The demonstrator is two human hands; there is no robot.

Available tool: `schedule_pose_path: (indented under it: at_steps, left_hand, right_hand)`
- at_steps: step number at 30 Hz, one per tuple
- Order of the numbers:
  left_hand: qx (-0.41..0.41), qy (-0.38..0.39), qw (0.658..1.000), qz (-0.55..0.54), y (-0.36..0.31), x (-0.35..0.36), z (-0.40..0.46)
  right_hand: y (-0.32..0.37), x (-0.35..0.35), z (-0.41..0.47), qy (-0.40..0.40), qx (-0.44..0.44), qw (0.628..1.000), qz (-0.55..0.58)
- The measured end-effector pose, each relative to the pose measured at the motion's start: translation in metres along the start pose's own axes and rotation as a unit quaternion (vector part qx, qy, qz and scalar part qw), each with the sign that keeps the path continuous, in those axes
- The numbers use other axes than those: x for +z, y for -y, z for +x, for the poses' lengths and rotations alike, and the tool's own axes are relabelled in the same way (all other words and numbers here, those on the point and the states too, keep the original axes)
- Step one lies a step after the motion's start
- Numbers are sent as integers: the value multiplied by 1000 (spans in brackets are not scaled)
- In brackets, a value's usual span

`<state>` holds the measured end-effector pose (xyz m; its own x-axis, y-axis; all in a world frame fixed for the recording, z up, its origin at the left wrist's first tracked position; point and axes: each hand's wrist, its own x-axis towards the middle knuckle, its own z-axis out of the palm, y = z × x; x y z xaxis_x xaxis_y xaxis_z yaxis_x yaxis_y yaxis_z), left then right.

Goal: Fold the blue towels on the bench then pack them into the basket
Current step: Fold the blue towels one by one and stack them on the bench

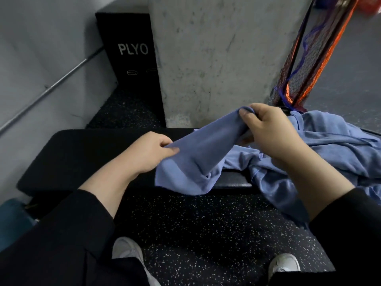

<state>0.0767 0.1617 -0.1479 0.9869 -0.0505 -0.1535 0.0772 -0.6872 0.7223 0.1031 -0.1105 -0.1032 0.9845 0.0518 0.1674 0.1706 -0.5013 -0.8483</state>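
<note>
Both hands, left hand [149,150] and right hand [268,129], pinch blue towel [191,159] above bench [82,153]

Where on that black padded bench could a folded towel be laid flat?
The bare stretch of the black padded bench lies left of the left hand. Its right end is crowded by the heap of blue towels. Both hands, the right hand included, pinch one blue towel between them.

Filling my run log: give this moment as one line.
step: unfolding | left hand: pinches towel | right hand: grips towel | pile: on bench
</note>
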Motion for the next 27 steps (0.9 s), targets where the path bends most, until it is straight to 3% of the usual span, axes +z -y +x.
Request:
schedule_pose_path:
  at_steps: [4,6,8,10,11,13,15,19,22,27]
  left_hand:
    - [-31,-125,988,89,18,-30,-7]
    - [-39,-171,983,61,14,-43,-10]
    - [-54,-211,973,-69,0,-58,-12]
    - [-58,-207,936,-278,-24,-78,-13]
    - [-35,-197,910,-364,-38,-89,-14]
    - [42,-211,873,-437,-61,-111,-13]
    - [103,-258,870,-407,-78,-128,-12]
    - [169,-320,900,-244,-81,-141,-15]
    - [125,-269,932,-209,-63,-129,-13]
    - [39,-200,978,38,-9,-104,2]
  right_hand:
    - [10,-13,2,-45,-45,989,-133]
    - [21,-20,3,-64,-58,980,-182]
    - [38,-30,5,-70,-63,974,-208]
    - [59,-41,6,-79,-63,980,-172]
    - [72,-45,6,-92,-59,988,-113]
    - [99,-51,3,-105,-63,991,59]
    - [116,-55,1,-124,-86,978,142]
    - [112,-60,-4,-163,-118,979,45]
    - [89,-57,-7,-141,-59,987,43]
    - [39,-40,-7,-40,37,999,0]
